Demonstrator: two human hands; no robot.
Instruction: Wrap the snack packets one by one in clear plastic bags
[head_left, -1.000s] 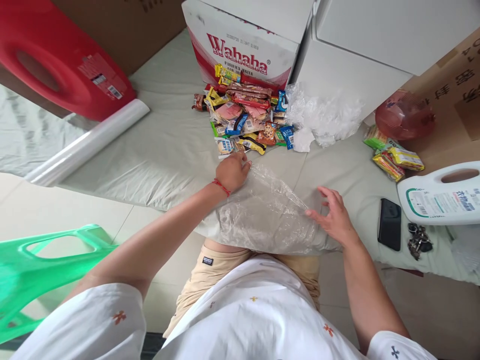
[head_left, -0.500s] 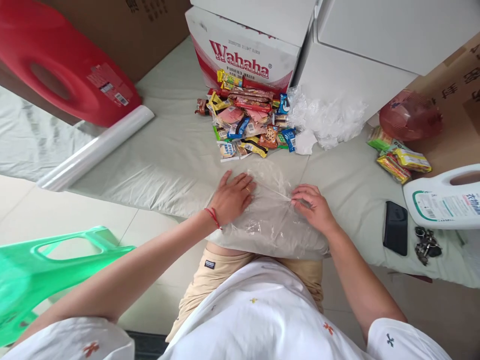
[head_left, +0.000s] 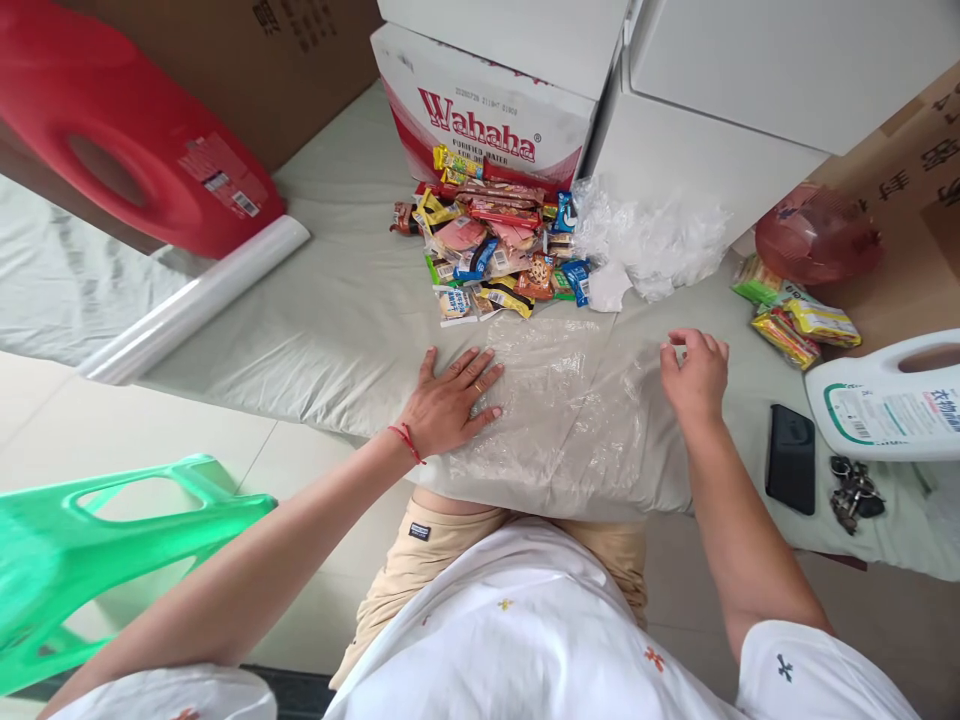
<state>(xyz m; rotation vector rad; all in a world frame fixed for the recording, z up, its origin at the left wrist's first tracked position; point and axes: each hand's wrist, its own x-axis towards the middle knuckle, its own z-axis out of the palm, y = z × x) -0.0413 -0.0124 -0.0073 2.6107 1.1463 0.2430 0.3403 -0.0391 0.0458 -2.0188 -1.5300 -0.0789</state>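
A sheet of thin clear plastic film [head_left: 562, 410] lies spread on the pale cloth in front of me, with creases and shiny patches. My left hand [head_left: 454, 405] rests flat on its left side, fingers spread, palm down. At the opposite side is my right hand [head_left: 696, 375], its thumb and fingers curled together in a pinch at the film's right edge. The film between those fingertips is too see-through to make out fully. Just beyond the film lies a pile of small wrapped snacks [head_left: 495, 240].
A film roll [head_left: 195, 300] and red jug [head_left: 150, 150] lie left. Behind stand a Wahaha box [head_left: 487, 115] and crumpled clear plastic [head_left: 652, 240]. At right are snack packs [head_left: 795, 320], a phone [head_left: 791, 458], keys [head_left: 855, 495] and a white bottle [head_left: 885, 400]. A green stool [head_left: 112, 550] stands lower left.
My right hand has moved right and slightly away from me, and the gathered film now lies flatter and wider. My left hand has shifted slightly left, its fingers more spread.
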